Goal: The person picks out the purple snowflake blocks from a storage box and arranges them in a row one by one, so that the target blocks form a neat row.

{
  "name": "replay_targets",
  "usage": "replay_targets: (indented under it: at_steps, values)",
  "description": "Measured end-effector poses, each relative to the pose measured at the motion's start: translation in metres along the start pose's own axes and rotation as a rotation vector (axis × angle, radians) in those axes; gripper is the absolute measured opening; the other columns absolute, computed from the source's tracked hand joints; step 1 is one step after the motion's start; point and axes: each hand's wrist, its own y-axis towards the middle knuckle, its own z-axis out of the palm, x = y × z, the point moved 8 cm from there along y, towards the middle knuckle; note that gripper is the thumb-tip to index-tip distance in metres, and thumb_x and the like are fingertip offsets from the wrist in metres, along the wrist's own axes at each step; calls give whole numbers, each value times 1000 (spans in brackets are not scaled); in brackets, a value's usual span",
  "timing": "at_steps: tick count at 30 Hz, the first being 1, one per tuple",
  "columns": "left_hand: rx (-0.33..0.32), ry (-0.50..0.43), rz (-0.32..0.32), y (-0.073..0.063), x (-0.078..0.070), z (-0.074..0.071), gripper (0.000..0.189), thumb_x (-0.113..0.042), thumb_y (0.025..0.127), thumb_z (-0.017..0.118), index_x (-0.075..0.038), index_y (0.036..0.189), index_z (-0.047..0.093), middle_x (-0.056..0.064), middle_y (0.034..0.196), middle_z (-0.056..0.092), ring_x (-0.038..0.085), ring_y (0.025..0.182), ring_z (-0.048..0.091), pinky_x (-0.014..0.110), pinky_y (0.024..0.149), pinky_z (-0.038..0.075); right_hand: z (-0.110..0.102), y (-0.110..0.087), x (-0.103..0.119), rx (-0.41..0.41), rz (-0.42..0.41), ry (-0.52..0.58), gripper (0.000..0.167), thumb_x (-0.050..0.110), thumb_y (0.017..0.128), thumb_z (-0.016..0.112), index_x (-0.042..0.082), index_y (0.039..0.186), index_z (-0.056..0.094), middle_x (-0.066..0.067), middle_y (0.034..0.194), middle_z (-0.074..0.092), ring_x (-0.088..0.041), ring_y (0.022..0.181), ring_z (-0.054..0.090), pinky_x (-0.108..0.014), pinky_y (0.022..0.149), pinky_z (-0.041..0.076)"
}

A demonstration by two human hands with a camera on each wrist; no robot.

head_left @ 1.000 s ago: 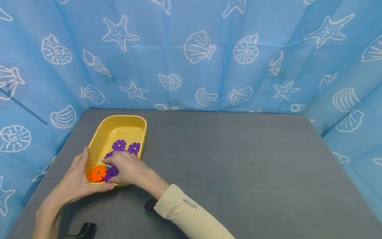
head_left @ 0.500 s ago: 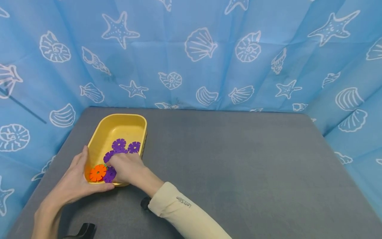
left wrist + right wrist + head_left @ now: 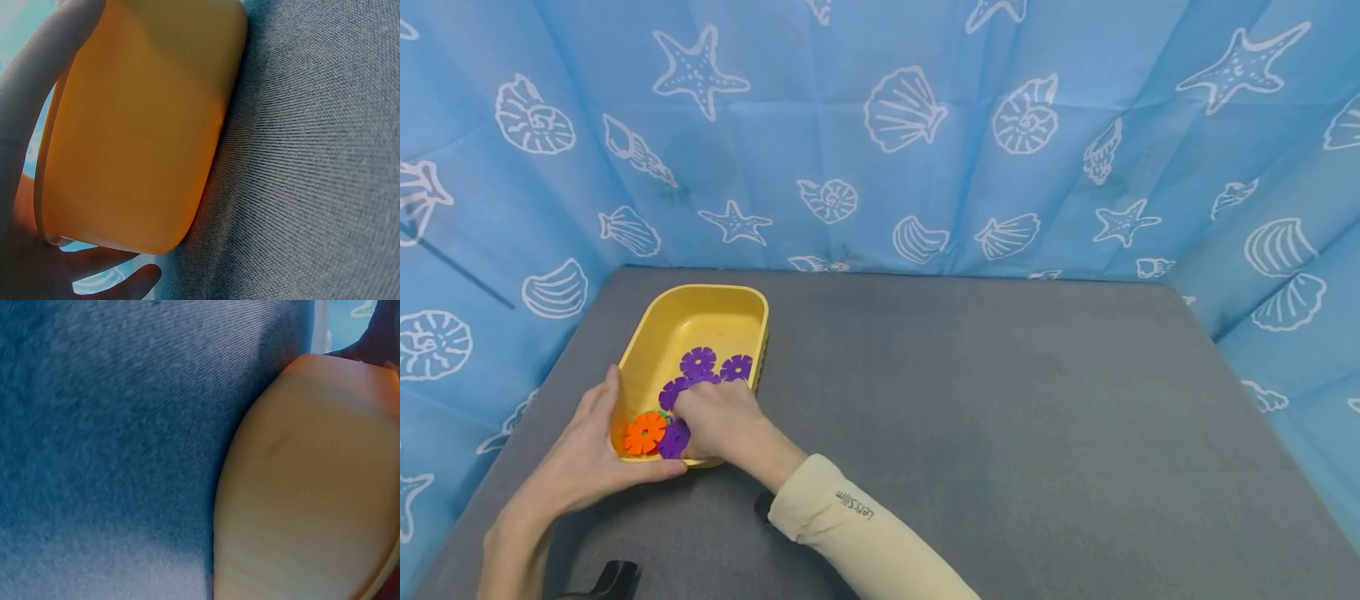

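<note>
A yellow plastic bin (image 3: 730, 312) stands at the left of the grey table. Purple flower-shaped slotted discs (image 3: 698, 362) and an orange one (image 3: 644, 433) lie inside it, with a bit of green showing beneath. At the bin's near left corner, my left hand (image 3: 583, 454) holds it, thumb along the front and fingers along the left side. The left wrist view shows the same hand around the bin's outer wall (image 3: 137, 137). My right hand (image 3: 722, 421) reaches over the near right side into the discs. Its fingertips are hidden, so I cannot tell whether they hold a disc.
The grey cloth-covered table (image 3: 1000, 417) extends far to the right of the bin. A blue curtain (image 3: 850, 142) with white shells and starfish hangs behind it. Part of a black device (image 3: 617, 579) shows beside the left forearm.
My right hand has sunk slightly deeper among the discs, its fingers now out of sight. The left hand keeps its place on the bin. The head view has shifted a little.
</note>
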Motion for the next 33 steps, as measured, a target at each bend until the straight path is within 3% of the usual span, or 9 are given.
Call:
replay_targets:
  at_steps: [6, 9, 13, 15, 23, 27, 33]
  values:
    - [-1, -2, -6, 0, 0, -1, 146, -59, 74, 83, -4, 159, -22, 41, 159, 10, 56, 126, 35, 80, 97, 38, -1, 1, 0, -2, 4, -32, 29, 55, 82, 81, 30, 83, 66, 13, 63, 50, -3, 57, 49, -16, 50, 37]
    - [-7, -3, -2, 0, 0, -1, 146, -59, 74, 84, -4, 159, -21, 40, 158, 11, 55, 125, 37, 79, 97, 39, 1, 2, 1, 17, -4, -40, 28, 56, 81, 81, 34, 96, 71, 15, 72, 57, -2, 64, 51, -17, 57, 43]
    - [-15, -8, 10, 0, -1, -1, 146, -58, 74, 84, -4, 160, -20, 40, 158, 13, 54, 123, 39, 78, 96, 41, 4, 2, 2, 58, -14, -58, 34, 55, 83, 80, 41, 113, 73, 20, 95, 67, -2, 79, 54, -22, 74, 51]
    - [-18, -7, 15, 0, -1, -1, 146, -58, 73, 85, -4, 160, -20, 40, 158, 14, 54, 123, 39, 78, 96, 41, 4, 2, 2, 58, -13, -65, 30, 54, 83, 79, 40, 110, 74, 19, 98, 67, -2, 80, 54, -23, 76, 51]
    - [-9, 1, 4, 0, -1, -2, 146, -59, 74, 84, -4, 159, -21, 40, 158, 12, 55, 125, 37, 80, 97, 38, -3, -1, -1, -37, -25, -4, 32, 57, 81, 81, 31, 98, 72, 14, 84, 59, -2, 71, 51, -13, 59, 44]
    - [-9, 0, 0, 0, -1, -2, 146, -59, 74, 84, -4, 159, -22, 41, 158, 12, 56, 125, 35, 80, 97, 38, -7, -4, -2, -86, -55, 43, 30, 55, 83, 79, 29, 95, 72, 14, 81, 56, -1, 71, 49, -10, 57, 40]
    - [-8, -12, -1, 0, 0, 1, 146, -58, 75, 84, -5, 159, -22, 41, 158, 11, 56, 126, 34, 80, 97, 40, -20, -16, -15, -211, -77, 260, 48, 46, 84, 81, 19, 123, 74, 9, 105, 66, 2, 84, 51, -2, 72, 44]
